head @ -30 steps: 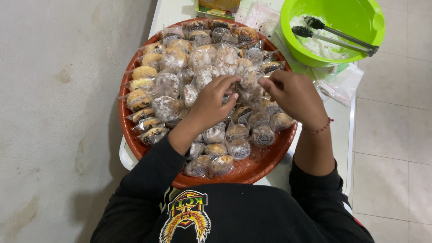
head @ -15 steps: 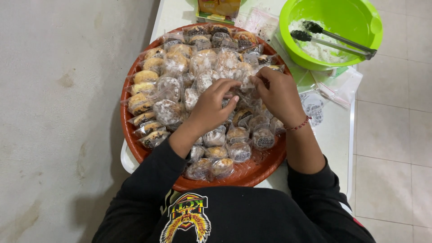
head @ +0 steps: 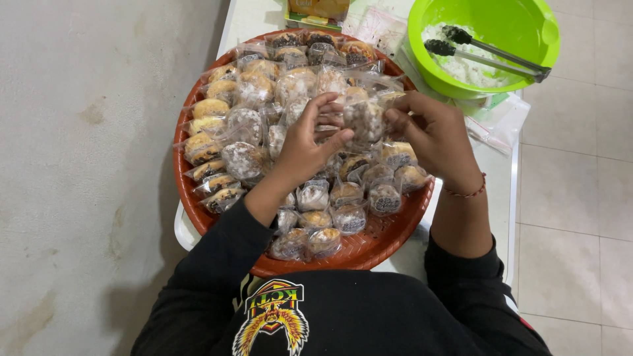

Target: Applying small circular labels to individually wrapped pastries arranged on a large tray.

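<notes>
I am holding one wrapped cake [head: 361,120] between both hands, over the middle of the red tray [head: 389,231]. My left hand [head: 304,142] is pinching its clear wrapper from the left side, fingers curled around the edge, while my right hand [head: 432,132] is gripping the opposite side with thumb and fingertips. The cake is sitting between the two grips, just above the packed layer, roughly level with both hands and about equally near each. Its wrapper seems to be stretching left to right between my hands, though the plastic glare is making that hard to be sure of.

Around it, the tray is crowded with similar small cakes in clear square bags, some sugar-dusted and pale, some golden, some dark-topped, lying overlapped in rows. Beyond the tray's far rim a yellow box [head: 318,9] is lying flat, mostly cut off by the frame. To the upper right a green bowl [head: 527,33] is holding white powder and black-tipped metal tongs [head: 491,54]. Empty clear bags [head: 494,118] are lying just beside the bowl on the white table [head: 504,198].
</notes>
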